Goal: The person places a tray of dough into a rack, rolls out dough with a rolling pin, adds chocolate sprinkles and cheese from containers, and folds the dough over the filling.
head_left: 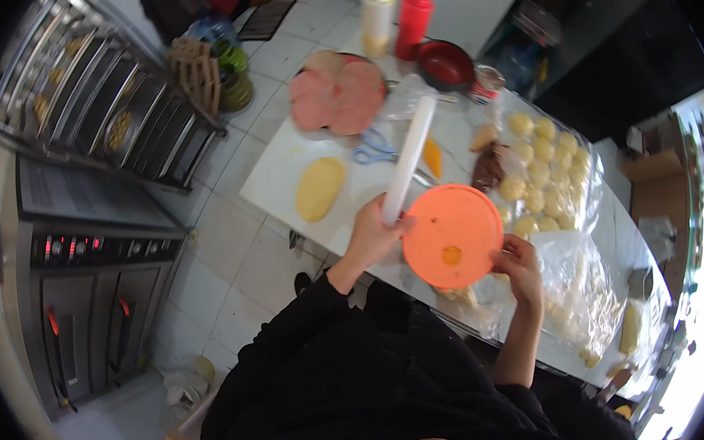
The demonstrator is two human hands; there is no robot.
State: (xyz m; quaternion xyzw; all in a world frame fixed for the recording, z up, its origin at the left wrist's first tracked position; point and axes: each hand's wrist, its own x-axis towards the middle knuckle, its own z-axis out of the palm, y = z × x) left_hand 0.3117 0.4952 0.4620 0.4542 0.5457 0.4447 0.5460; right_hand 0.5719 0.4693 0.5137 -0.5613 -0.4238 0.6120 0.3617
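My left hand [371, 233] is closed round the lower end of a white rolling pin [413, 149], which tilts up and away over the table. Its thumb reaches the rim of a round orange lid [443, 225]; whether it presses on the lid I cannot tell. My right hand [521, 266] grips that lid by its right edge, and a small yellow-orange spot shows on its face. To the left, a flat oval of dough [321, 189] lies on the white table [270, 173]. Blue-handled scissors [374, 148] and an orange piece [432, 156] lie beyond my left hand.
Pink round slices [346, 96] lie at the far left of the table. A white squeeze bottle [377, 23], a red one [413, 23] and a red bowl [446, 65] stand at the back. Several dough balls [540, 174] under plastic sit right; an oven [98, 248] stands left.
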